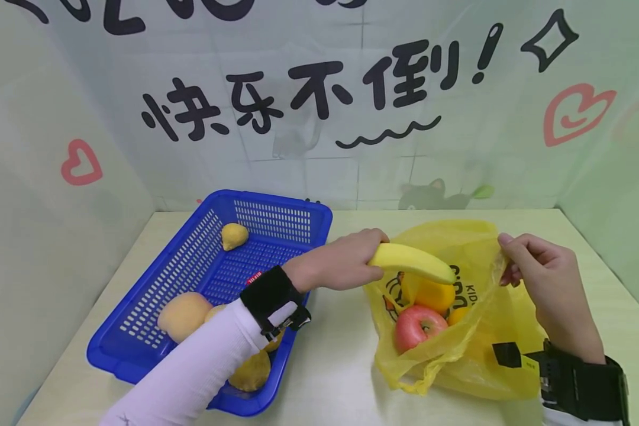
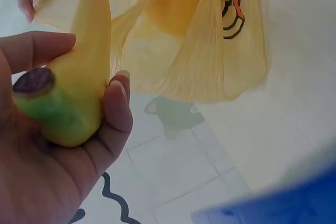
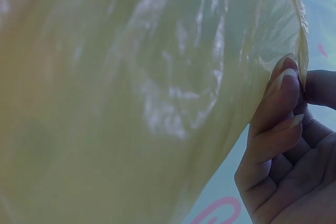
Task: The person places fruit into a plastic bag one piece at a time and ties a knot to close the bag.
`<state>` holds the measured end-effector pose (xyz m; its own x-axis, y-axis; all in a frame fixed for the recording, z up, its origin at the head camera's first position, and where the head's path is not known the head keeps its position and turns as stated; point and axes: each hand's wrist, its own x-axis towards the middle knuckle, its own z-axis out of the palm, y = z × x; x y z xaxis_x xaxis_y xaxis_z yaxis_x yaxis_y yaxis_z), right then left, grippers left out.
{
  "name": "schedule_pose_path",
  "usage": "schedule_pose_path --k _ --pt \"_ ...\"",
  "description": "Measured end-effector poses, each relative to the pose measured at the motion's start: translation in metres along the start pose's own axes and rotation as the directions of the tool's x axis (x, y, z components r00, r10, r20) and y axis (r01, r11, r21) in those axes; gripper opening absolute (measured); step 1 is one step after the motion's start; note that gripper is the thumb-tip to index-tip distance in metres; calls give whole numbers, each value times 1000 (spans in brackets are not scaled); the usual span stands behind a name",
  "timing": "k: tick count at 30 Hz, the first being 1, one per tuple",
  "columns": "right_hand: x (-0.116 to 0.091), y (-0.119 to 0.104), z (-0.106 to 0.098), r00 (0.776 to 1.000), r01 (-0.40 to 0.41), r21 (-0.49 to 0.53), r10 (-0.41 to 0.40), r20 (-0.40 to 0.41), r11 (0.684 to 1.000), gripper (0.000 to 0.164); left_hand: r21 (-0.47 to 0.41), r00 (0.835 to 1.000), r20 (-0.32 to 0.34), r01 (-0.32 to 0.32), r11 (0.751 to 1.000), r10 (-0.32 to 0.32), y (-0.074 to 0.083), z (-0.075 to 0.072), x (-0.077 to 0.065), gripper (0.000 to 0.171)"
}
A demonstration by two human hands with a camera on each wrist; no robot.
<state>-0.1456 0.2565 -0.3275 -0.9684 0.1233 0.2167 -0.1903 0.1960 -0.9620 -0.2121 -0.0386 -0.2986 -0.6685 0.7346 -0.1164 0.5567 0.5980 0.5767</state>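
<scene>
In the head view my left hand [image 1: 348, 260] grips a yellow banana [image 1: 415, 262] by its stem end. The banana's far tip reaches over the mouth of a yellow plastic bag [image 1: 511, 319]. My right hand [image 1: 551, 284] pinches the bag's rim at its right side between thumb and fingers. Within the bag lie a red apple [image 1: 419, 328] and an orange [image 1: 431, 294], with another orange fruit partly hidden beside them. The left wrist view shows thumb and fingers curled round the banana [image 2: 79, 87]. Close up in the right wrist view, the bag's film [image 3: 157, 87] stretches from the pinching fingers.
A blue plastic basket [image 1: 191, 248] stands at the left, partly covered by my left forearm. It holds a lemon-like yellow fruit [image 1: 234, 236], a peach [image 1: 183, 316] and a brownish-yellow round fruit [image 1: 251, 371]. A printed cloth [image 1: 309, 171] hangs behind the table [image 1: 335, 355].
</scene>
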Motion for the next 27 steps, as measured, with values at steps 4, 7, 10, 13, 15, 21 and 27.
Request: schedule_pose_path --k 4,7,10,13,15,21,27 --pt "0 0 1 1000 1 -14 -1 2 1000 24 8 1000 -6 -12 1000 12 5 7 7 37" --pt "0 0 2 1000 0 -17 0 2 1000 25 24 1000 -2 -21 999 21 7 14 12 36" --pt "0 -1 2 1000 -1 -18 1 2 1000 25 43 1000 9 -23 999 22 11 20 16 35" --pt "0 -1 1 1000 0 -20 0 1 1000 25 65 1000 20 -16 998 15 15 25 22 37" --pt "1 -1 1 1000 -1 -18 1 2 1000 25 76 1000 22 -18 997 16 18 29 25 38" --pt "1 -1 1 1000 -5 -34 5 4 999 25 130 999 38 -28 991 23 25 41 35 37" --pt "1 -1 2 1000 -2 -35 2 4 999 25 172 999 50 -8 985 -1 29 49 40 36"
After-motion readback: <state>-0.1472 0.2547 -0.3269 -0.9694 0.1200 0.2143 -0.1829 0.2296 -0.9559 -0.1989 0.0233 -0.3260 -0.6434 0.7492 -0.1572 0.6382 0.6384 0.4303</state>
